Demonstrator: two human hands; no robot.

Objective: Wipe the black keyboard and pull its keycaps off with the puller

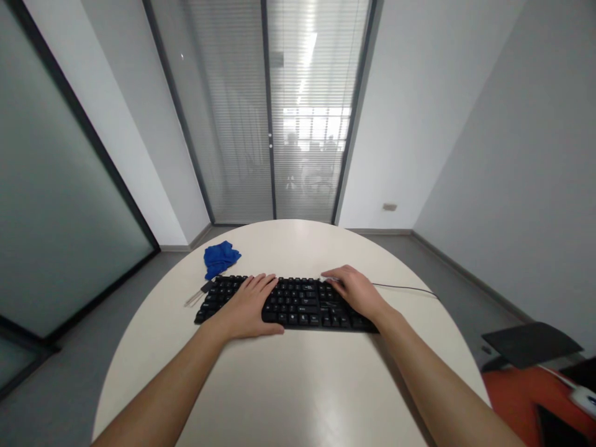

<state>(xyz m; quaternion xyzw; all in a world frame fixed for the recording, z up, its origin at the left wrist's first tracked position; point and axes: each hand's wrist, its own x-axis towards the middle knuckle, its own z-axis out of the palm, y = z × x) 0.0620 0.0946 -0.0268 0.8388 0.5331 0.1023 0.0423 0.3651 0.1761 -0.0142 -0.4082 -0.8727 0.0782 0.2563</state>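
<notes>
A black keyboard (298,305) lies across the round table in front of me. My left hand (249,307) rests on its left part, fingers stretched over the keys and thumb along the front edge. Over the number keys at the right, my right hand (356,288) is closed on a small white piece (325,279) that shows at its fingertips, by the keyboard's back edge. What kind of thing this is cannot be made out. Beside the keyboard's left end lies a small tool (199,294) with a dark end and thin pale prongs.
A crumpled blue cloth (220,258) lies behind the keyboard's left corner. A black cable (405,287) runs right to the edge of the pale table (298,385). An orange and black chair (526,397) stands at the lower right, a white object (584,397) on it.
</notes>
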